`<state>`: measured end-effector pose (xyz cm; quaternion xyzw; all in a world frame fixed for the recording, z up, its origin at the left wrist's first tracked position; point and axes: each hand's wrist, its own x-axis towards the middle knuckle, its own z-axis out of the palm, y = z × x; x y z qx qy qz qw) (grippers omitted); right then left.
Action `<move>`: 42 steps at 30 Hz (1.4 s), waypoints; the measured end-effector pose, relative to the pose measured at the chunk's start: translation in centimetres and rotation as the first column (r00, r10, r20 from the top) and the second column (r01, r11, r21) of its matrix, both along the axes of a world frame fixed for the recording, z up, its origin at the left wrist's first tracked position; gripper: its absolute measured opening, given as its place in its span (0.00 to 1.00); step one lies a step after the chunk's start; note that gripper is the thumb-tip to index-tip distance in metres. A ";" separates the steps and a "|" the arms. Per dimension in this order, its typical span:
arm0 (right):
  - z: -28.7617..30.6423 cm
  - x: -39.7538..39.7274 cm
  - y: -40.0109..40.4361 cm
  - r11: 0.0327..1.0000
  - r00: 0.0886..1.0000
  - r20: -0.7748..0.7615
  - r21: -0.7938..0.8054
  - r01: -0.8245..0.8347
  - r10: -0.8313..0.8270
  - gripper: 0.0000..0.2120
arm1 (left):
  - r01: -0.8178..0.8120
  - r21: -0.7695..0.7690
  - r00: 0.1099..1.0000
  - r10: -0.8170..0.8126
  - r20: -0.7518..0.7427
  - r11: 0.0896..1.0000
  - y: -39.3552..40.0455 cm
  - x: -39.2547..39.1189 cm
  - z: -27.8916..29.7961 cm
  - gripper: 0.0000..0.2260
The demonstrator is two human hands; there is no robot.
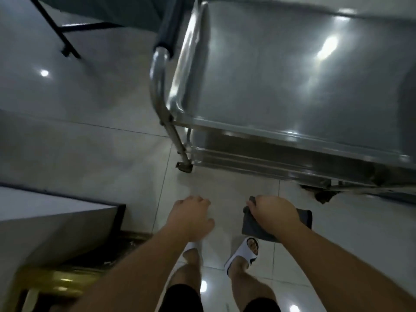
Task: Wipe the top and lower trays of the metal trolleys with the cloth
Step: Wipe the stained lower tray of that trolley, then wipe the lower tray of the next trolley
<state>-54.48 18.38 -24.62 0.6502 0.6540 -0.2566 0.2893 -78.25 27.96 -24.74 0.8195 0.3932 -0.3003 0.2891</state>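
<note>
below the shiny steel trolley's top tray (292, 70), right hand (273, 212) clutching a folded dark grey cloth (304, 218), left hand (191, 213) loosely curled, holding nothing

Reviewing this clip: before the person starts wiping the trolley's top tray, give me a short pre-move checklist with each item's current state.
1. Cloth in hand: ok. The right hand has a grip on the dark cloth.
2. Left hand free: ok, it holds nothing, fingers loosely curled.
3. Top tray bare of items: ok for the part in view; its right end is cut off.
4. Cloth on the tray: not ok, it is in the air above the floor, short of the tray's near rim.
5. Lower tray state: cannot tell, only its edge shows.
6. Trolley caster locked: cannot tell.
</note>
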 end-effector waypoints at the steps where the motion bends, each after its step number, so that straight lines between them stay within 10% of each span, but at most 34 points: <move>1: 2.0 -1.2 0.3 0.999 0.999 0.009 -0.015 -0.037 0.037 0.18 | -0.007 0.005 1.000 0.007 -0.008 1.000 0.1 -1.3 1.9 0.29; 17: 23.3 -20.1 11.2 0.910 0.916 -0.039 0.134 -0.392 0.400 0.20 | -0.347 0.143 0.938 0.344 0.048 0.927 6.4 -17.8 22.5 0.29; 28: 30.8 -22.1 29.0 0.918 0.915 -0.396 0.385 0.095 0.071 0.17 | -0.535 0.301 0.843 0.523 0.126 0.789 17.9 -18.7 27.5 0.25; 42: 28.0 -20.4 50.0 0.915 0.948 -0.317 0.376 0.145 -0.020 0.17 | -0.577 0.185 0.813 0.540 0.217 0.795 41.3 -18.1 27.4 0.29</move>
